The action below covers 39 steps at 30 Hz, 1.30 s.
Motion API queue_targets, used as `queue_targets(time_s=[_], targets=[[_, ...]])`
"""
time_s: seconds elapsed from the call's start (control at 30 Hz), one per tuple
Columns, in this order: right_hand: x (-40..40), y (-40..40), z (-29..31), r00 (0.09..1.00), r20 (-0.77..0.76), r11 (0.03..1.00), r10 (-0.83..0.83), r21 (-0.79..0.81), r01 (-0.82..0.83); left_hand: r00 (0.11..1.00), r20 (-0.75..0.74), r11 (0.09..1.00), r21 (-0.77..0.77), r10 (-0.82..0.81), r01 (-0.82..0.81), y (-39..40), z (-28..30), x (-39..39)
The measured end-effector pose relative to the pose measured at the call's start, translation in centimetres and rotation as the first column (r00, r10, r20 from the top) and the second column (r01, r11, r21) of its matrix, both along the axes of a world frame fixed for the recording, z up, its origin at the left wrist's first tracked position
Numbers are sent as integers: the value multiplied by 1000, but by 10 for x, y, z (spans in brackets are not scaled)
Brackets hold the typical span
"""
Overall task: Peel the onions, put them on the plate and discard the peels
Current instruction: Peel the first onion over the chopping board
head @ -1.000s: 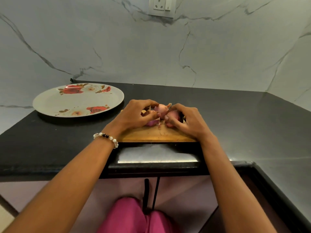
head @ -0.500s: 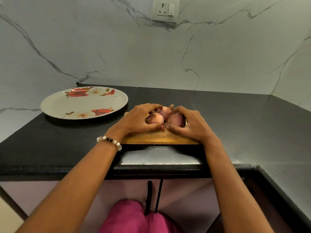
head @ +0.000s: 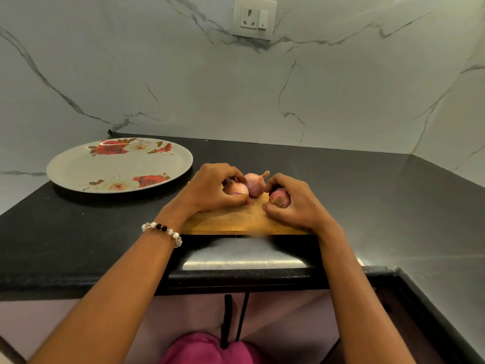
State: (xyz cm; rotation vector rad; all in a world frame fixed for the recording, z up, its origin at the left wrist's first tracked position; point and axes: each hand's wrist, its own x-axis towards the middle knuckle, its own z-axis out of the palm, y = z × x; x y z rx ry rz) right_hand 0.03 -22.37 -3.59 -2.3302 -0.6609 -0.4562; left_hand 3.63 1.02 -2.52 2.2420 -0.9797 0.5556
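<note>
Three small pink-skinned onions lie on a wooden cutting board (head: pixel 236 219) in the middle of the black counter. My left hand (head: pixel 210 191) curls round the left onion (head: pixel 237 189). My right hand (head: pixel 294 206) grips the right onion (head: pixel 279 197), its root end facing me. The middle onion (head: pixel 254 183) lies free between the hands, stem tip pointing right. A round floral plate (head: pixel 78 169) with nothing on it sits to the left of the board.
The black counter (head: pixel 367 195) runs back to a marble wall and wraps round on the right. A wall socket (head: pixel 254 18) sits high on the wall. The counter's front edge (head: pixel 236 274) lies just below the board.
My hands have drawn slightly apart, each taking one onion from the cluster; the right hand has rolled its onion so the root end shows. The camera has tilted down a little.
</note>
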Motion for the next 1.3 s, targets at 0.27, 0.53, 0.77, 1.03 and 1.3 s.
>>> queue_targets(time_s=[0.27, 0.53, 0.77, 1.03, 1.3], targets=[[-10, -9, 6, 994, -105, 986, 27, 164, -10, 1000, 27, 997, 77, 15, -17, 2, -1, -4], [-23, -17, 12, 977, -103, 828, 187, 551, -100, 921, 377, 991, -118, 96, -55, -25, -3, -26], [-22, -13, 11, 932, -173, 798, 318, 579, -165, 894, 448, 997, -76, 5, 33, -33, -8, -29], [-23, -11, 13, 942, -171, 791, 288, 597, -134, 902, 430, 997, -51, -25, 52, -34, -9, -30], [-24, -10, 14, 916, -198, 750, 350, 645, -147, 914, 402, 982, -188, 49, 30, -33, -5, -29]])
